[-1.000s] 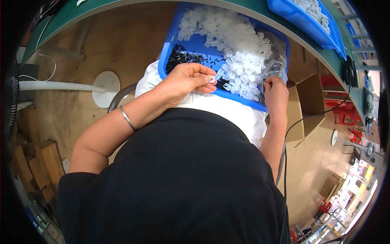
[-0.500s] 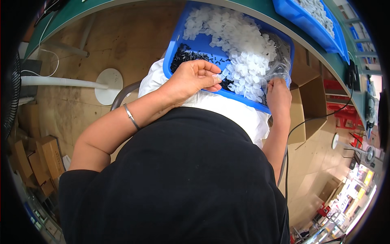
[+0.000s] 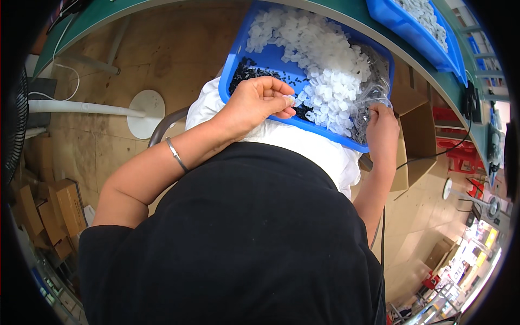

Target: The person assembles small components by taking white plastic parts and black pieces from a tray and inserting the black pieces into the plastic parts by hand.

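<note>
Lap-held blue tray (image 3: pixel 237 70), left hand (image 3: pixel 254 103) perhaps pinching white piece (image 3: pixel 291 99).

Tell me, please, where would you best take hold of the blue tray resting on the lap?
Probably by the blue tray's raised rim at its two short ends, coming in from either side: the left hand and right hand already sit near the front rim, and its middle is heaped with white parts.

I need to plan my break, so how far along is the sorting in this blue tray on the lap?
Done: hard to judge; no finished pile shows. In hand: the left hand pinches one small white translucent plastic piece over the blue plastic tray; the right hand grips a clear plastic bag at the tray's edge. Left: a large heap of white pieces and small black parts fills the tray.
</note>
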Motion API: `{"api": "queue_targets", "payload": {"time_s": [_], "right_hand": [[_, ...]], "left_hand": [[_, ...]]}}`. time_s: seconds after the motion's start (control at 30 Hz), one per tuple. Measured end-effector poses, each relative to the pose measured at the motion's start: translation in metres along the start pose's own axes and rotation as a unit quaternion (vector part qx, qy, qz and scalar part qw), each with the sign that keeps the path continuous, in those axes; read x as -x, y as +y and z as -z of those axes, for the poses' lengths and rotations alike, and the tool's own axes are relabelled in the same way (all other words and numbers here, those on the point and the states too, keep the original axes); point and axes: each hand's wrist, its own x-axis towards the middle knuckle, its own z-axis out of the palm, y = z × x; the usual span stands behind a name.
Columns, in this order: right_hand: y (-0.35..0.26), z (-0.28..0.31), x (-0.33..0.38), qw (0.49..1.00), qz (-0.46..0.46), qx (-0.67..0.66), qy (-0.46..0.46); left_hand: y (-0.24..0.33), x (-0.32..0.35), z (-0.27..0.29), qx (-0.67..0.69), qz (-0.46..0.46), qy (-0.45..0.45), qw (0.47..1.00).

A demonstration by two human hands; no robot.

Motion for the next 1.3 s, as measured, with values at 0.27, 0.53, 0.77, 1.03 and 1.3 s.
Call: {"api": "queue_targets", "payload": {"time_s": [0.27, 0.53, 0.77, 1.03, 1.3], "right_hand": [[0.001, 0.011, 0.0, 0.99, -0.094, -0.106, 0.001], [-0.02, 0.029, 0.001, 0.965, -0.137, -0.219, -0.046], [-0.097, 0.01, 0.018, 0.821, -0.045, -0.515, -0.242], [-0.111, -0.007, 0.018, 0.836, -0.054, -0.5, -0.221], [-0.109, -0.013, 0.02, 0.815, -0.063, -0.521, -0.245]], "left_hand": [[0.001, 0.0, 0.0, 0.014, 0.001, -0.011, 1.0], [0.004, 0.0, 0.0, 0.002, 0.01, -0.011, 1.0], [0.0, 0.004, -0.004, -0.002, -0.003, -0.027, 1.0], [-0.001, 0.005, -0.003, -0.064, -0.046, -0.035, 0.996], [0.0, 0.005, -0.004, -0.084, -0.01, -0.027, 0.996]]}}
